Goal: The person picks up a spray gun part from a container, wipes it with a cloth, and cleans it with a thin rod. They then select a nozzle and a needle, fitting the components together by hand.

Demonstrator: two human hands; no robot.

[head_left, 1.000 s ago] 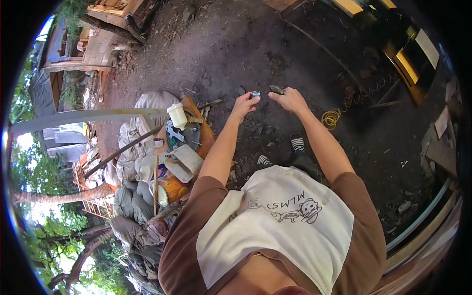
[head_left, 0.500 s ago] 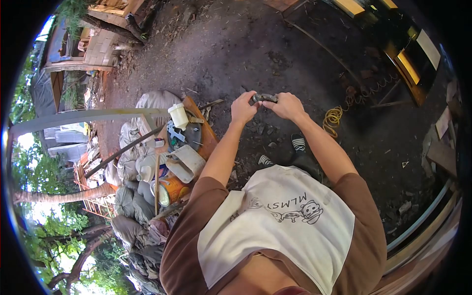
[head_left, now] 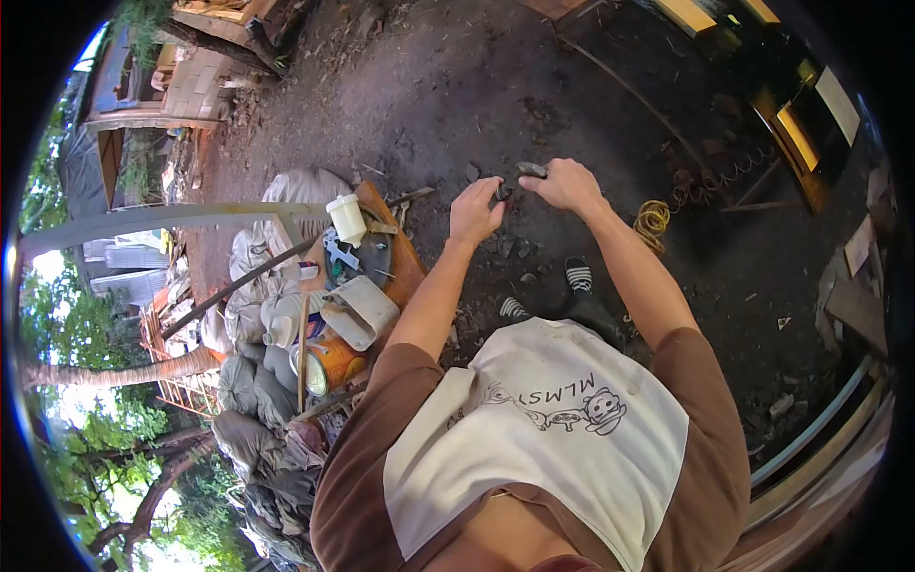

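Note:
My left hand (head_left: 474,212) is closed around a small dark rounded piece (head_left: 502,192), which pokes out between thumb and fingers. To its right, my right hand (head_left: 569,186) grips a short grey-green piece (head_left: 531,170) that points left from the fingertips. A narrow gap separates the two pieces, and both are held above the dark dirt ground. The fingers hide much of each piece, so their exact kind cannot be made out.
On my left, a blue spray gun (head_left: 340,254) with a white cup (head_left: 346,220) lies near a cut-open plastic container (head_left: 360,314) and an orange can (head_left: 334,366). A yellow coiled hose (head_left: 652,225) lies on the ground at right. Boards (head_left: 853,296) stand along the right edge.
The two pieces were together between my hands and are now apart. My right hand has moved up and slightly right with its piece; my left hand has barely moved.

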